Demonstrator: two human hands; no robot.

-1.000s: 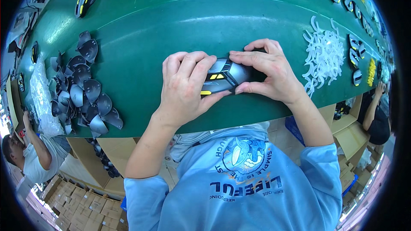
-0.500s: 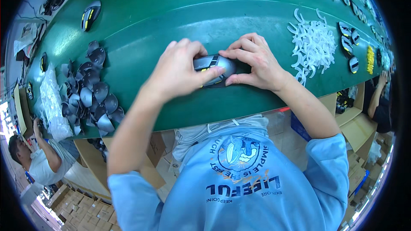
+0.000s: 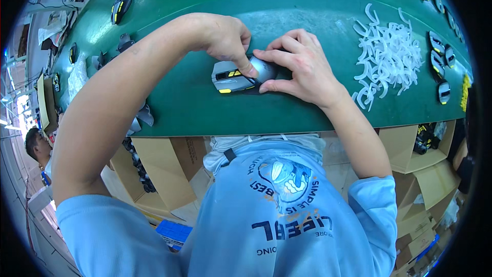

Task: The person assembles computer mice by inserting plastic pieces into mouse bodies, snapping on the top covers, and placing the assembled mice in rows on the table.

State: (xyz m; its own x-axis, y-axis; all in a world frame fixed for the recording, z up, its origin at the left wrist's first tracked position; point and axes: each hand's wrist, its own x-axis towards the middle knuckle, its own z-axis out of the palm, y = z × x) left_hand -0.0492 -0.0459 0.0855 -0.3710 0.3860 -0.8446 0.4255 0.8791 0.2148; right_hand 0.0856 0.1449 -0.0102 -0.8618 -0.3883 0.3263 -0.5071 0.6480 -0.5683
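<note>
A grey and black computer mouse [image 3: 230,77] with yellow accents lies on the green table in front of me. My left hand [image 3: 225,38] reaches over from the far left side, fingers curled, its thumb pressed down on the mouse's top near the rounded grey rear part. Around that rear end, my right hand [image 3: 305,66] is closed, with fingers on the far side and thumb on the near side. The mouse's underside is hidden, and so are the left fingertips.
White curved plastic strips [image 3: 389,59] lie heaped at right, with several mice [image 3: 438,56] beyond. Another mouse [image 3: 121,7] sits at far left. My left forearm partly hides curved grey shells [image 3: 145,114]. Cardboard boxes [image 3: 159,169] stand below the table edge; a person [image 3: 40,146] is at left.
My left hand has swung up and over to the far side of the mouse, its elbow raised outward, with the thumb still on top. The mouse's front now shows. My right hand keeps its hold.
</note>
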